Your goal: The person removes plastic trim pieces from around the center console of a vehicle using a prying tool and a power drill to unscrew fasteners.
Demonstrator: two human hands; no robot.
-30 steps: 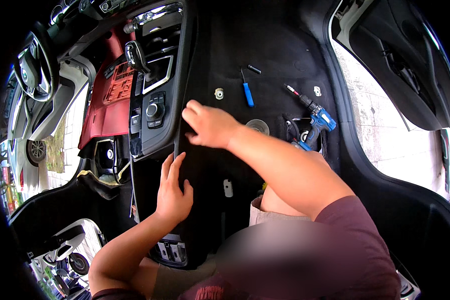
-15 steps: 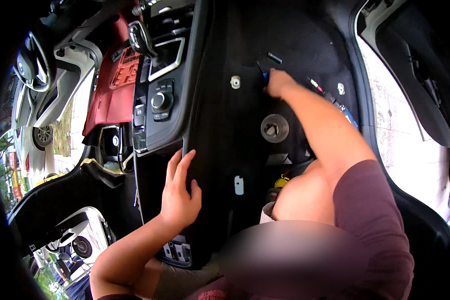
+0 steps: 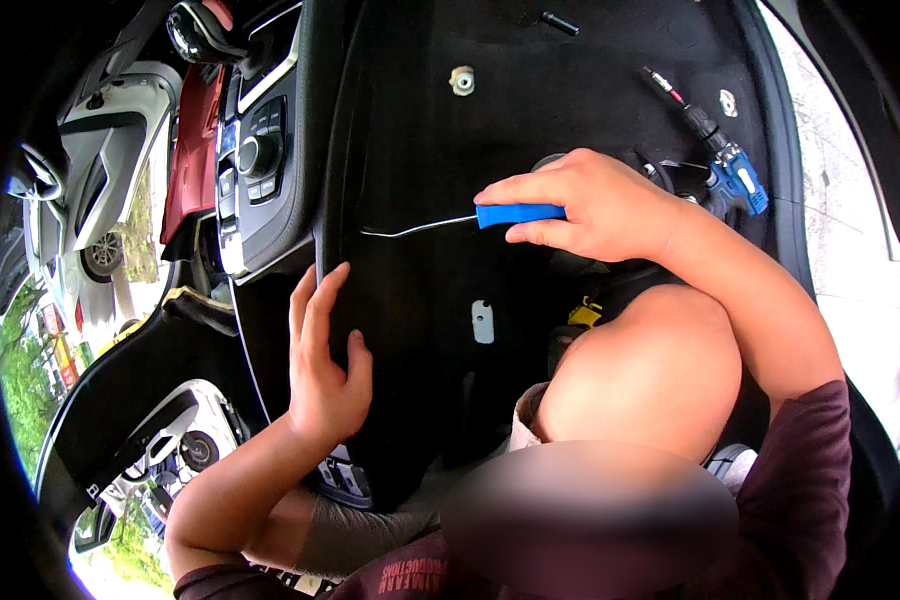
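In my right hand [image 3: 605,210] is a pick with a blue handle [image 3: 515,214] and a thin, slightly bent metal shaft. The fingers close round the handle, and the shaft points left toward the centre console [image 3: 270,190]. Its tip is over the dark floor beside the console, apart from it as far as I can see. My left hand [image 3: 328,365] holds nothing. Its fingers are spread, with the fingertips at the console's rear edge, and the thumb stands away from them.
A blue and black cordless drill [image 3: 740,180] lies on the dark carpet [image 3: 420,130] near the door sill, right. A small black cylinder [image 3: 560,23], a white fitting [image 3: 461,81] and a white plate [image 3: 482,322] are spread about the floor. The gear lever [image 3: 205,35] rises at upper left.
My right hand has lifted the blue-handled pick from the far floor and brought it nearer and left, toward the console. My left hand stays at the console edge. The view has shifted.
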